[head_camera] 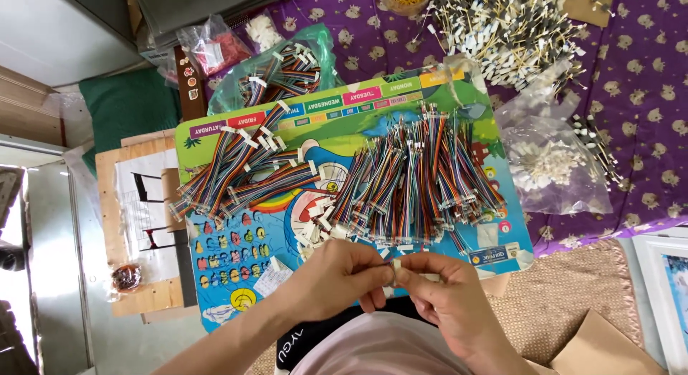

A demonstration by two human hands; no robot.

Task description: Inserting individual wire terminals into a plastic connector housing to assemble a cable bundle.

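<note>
My left hand (342,273) and my right hand (441,285) meet just above my lap at the near edge of a colourful cartoon board (236,282). Between their fingertips they pinch one short ribbon cable with a small white connector (395,265). Right beyond my hands lies a big heap of multicoloured ribbon cables with white connectors (416,178). A second, looser bunch of the same cables (240,167) lies on the left half of the board.
A green plastic bag of more cables (283,70) sits behind the board. A clear bag of white connectors (548,156) and a pile of white-tipped wires (502,27) lie on the purple cloth (645,95) at right. A wooden board (143,224) lies left.
</note>
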